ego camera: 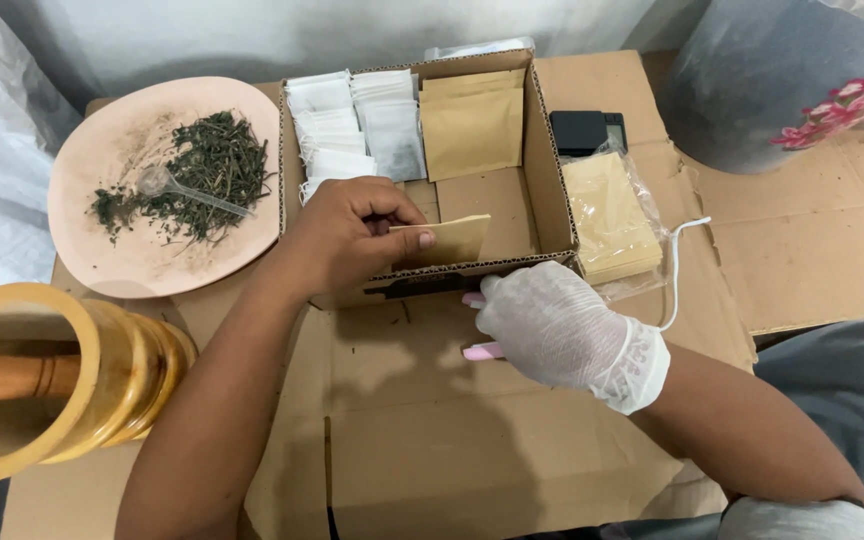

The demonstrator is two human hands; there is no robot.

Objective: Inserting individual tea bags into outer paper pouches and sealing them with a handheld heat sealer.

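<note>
Pink tool [480, 351] mostly hidden; gloved right hand [562, 325].

A makeshift home herb-packing spot: flattened cardboard [512, 440] as worktop, plate of dried herbs [167, 185], wooden mortar [42, 380], pouch-filled box [552, 170].

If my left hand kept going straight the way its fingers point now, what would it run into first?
The left hand already pinches a brown paper pouch over the cardboard box. Pointing rightward, it would probably meet the box's right wall first, though depth is hard to judge.
</note>
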